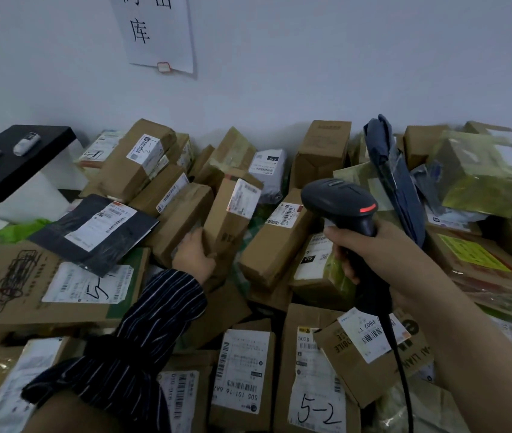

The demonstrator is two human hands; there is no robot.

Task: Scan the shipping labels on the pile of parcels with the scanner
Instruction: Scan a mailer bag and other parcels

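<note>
Black corded scanner (339, 201), red strip lit, sits clenched in the right hand (373, 251) above the parcel pile (61, 295). The left hand (193, 254) grips a tilted brown carton (226, 226), white label (243, 198) near its top. Cartons are sealed, contents hidden.

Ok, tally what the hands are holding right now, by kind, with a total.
Scanner: 1, gripped by the right hand
Cardboard parcel: 1, held by the left hand
Total: 2
</note>
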